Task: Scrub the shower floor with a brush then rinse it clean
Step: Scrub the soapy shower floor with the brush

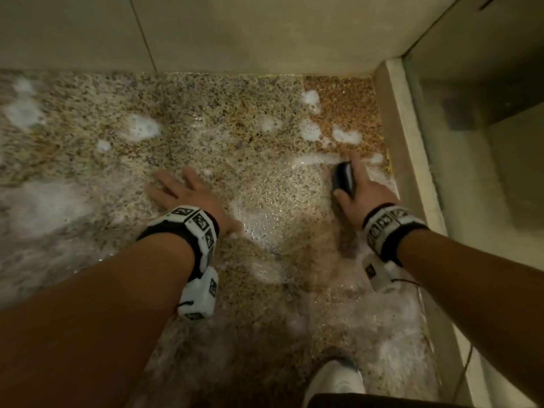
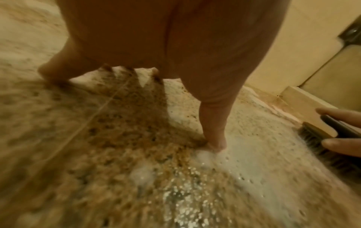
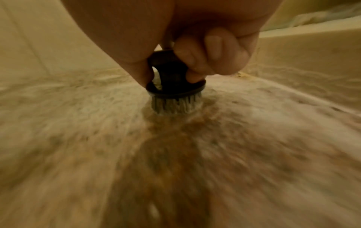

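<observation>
The speckled shower floor [image 1: 235, 136] is wet and patched with white foam [image 1: 141, 126]. My right hand [image 1: 360, 189] grips a dark scrub brush [image 1: 343, 179] near the right curb, index finger stretched forward along it. In the right wrist view the brush [image 3: 173, 91] stands bristles down on the floor, fingers [image 3: 195, 58] curled round its black handle. My left hand [image 1: 182, 192] lies flat on the floor with fingers spread, left of the brush. In the left wrist view its fingertips [image 2: 215, 143] press into the foam, and the brush [image 2: 322, 138] shows at the right edge.
A low pale curb [image 1: 412, 160] borders the floor on the right, with a glass panel [image 1: 477, 119] beyond it. Tiled walls [image 1: 235, 33] close the far side. A white shoe [image 1: 335, 381] stands on the soapy floor at the bottom edge.
</observation>
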A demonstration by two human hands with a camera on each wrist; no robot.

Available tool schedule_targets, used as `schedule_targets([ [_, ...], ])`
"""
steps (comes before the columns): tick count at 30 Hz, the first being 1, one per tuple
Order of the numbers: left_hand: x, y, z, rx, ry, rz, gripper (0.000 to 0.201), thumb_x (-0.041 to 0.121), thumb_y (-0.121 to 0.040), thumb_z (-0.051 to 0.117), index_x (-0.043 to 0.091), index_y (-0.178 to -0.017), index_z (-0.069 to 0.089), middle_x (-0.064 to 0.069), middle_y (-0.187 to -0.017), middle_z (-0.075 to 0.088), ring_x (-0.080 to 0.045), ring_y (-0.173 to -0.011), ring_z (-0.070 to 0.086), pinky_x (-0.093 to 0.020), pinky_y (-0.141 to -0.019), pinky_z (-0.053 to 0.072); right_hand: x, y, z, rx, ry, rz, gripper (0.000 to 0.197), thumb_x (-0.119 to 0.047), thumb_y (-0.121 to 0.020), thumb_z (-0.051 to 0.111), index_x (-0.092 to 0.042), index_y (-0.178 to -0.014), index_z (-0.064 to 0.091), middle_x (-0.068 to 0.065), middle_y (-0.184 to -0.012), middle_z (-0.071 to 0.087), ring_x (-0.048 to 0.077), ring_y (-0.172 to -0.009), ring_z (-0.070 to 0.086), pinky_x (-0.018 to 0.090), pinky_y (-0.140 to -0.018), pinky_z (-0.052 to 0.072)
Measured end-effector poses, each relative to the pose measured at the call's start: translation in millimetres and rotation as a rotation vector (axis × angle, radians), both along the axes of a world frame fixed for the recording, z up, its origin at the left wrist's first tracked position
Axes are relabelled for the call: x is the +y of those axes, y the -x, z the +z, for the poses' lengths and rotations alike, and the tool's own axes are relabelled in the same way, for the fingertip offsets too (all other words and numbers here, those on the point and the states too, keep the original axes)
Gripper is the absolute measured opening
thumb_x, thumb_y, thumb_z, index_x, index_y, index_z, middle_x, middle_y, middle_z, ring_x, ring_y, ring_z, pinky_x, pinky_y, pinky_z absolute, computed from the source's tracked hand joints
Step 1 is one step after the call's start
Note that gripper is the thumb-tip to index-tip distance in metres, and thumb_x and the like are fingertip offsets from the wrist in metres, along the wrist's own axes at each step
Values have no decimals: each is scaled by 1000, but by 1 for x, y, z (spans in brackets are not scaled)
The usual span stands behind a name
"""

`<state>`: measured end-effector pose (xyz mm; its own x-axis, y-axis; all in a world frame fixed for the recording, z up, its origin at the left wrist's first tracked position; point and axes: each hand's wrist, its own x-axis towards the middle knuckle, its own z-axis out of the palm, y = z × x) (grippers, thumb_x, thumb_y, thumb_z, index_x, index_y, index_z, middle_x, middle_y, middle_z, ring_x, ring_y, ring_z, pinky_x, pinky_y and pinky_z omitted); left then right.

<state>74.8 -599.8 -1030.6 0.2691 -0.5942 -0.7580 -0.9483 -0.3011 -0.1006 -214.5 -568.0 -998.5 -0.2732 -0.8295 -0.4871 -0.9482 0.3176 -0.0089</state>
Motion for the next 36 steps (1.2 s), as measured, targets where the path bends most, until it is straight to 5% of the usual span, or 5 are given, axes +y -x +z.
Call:
schedule_targets([
  [11, -3, 1, -2, 16, 14, 23, 164, 83, -54, 77, 10, -152, -32, -32, -155, -34, -58, -146, -17, -70, -116, 20, -7, -112, -1, -173, -99, 378, 87, -39, -105, 49, -66, -140, -26, 25, -139, 51, 27, -63, 62, 31, -42, 54],
  [16, -1, -14, 11, 87, 6, 18, 146, 65, -70, 82, 24, -155, -29, -21, -160, -33, -50, -150, -16, -63, -118, 25, 18, -105, -1, -127, -155, 623, 94, -29, -104, 49, -71, -136, -29, 16, -127, 52, 27, -68, 59, 41, -58, 61],
  [20, 3, -46, 18, 170, 70, 31, 133, 54, -75, 84, 25, -161, -12, -17, -166, -17, -42, -154, 0, -53, -122, 26, 8, -72, 9, -64, -149, 574, 78, -55, -104, 39, -68, -139, -28, 11, -121, 55, 20, -69, 59, 32, -56, 55],
  [30, 31, -133, 12, 83, 119, 271, 128, 72, -72, 75, 18, -159, -1, -22, -163, -7, -46, -150, 3, -56, -121, 22, -45, -157, 20, 13, -133, 358, 89, -43, -101, 51, -41, -157, -19, 8, -81, 68, 21, -56, 61, 25, -45, 45],
  [36, 49, -153, 6, 79, 150, 261, 102, 47, -87, 68, 33, -160, -2, -14, -165, -17, -44, -152, -7, -59, -122, 16, 21, -324, -21, -356, -106, 371, 87, -39, -98, 51, -66, -141, -20, 21, -139, 57, 39, -101, 67, 52, -81, 58],
])
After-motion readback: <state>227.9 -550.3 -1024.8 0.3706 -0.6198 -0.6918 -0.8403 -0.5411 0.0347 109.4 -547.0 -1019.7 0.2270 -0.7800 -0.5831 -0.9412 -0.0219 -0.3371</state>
